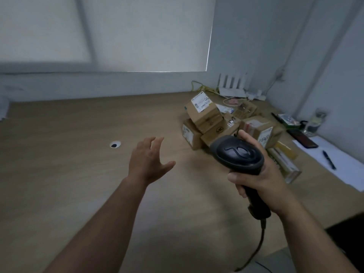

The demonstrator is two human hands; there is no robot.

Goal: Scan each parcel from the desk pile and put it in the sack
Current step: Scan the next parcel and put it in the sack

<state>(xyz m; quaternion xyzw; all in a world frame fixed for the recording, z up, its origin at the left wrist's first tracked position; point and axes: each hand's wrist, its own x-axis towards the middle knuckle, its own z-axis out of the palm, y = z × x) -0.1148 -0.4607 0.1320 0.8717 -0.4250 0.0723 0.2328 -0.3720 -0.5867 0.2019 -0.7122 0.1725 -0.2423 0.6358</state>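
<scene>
Left grip [147, 160], centre frame, is above the desk [69, 174], fingers spread, holding nothing. Right grip [262, 174], right of centre, is curled round the handle of the scanner [238, 152]. The parcels [206, 115] lie piled at centre right, just behind the scanner and apart from the left grip.

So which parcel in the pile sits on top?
The tilted cardboard box with the large white label; the others lie beneath or beside it.
</scene>
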